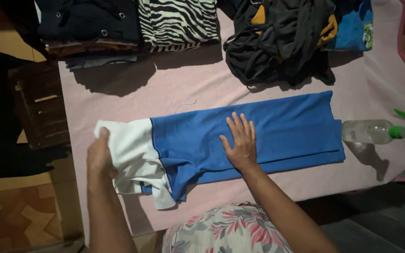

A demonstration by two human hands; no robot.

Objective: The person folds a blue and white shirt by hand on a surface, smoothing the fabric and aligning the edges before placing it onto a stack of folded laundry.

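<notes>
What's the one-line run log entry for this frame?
left hand: grips white sleeve end | right hand: flat on blue folded shirt | surface: pink cloth | nearby: spray bottle, dark clothes pile

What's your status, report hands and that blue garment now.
Left hand gripping the white end. Right hand flat on the blue garment. Spray bottle just off its right end.

The blue garment (277,131) with white parts is folded into a long, narrow band and lies flat across the pink cloth on the worktop. Its blue body runs toward the right side and ends in a straight folded edge. The white sleeve end (127,150) lies at the left, a little crumpled, with one white corner hanging lower.
</notes>
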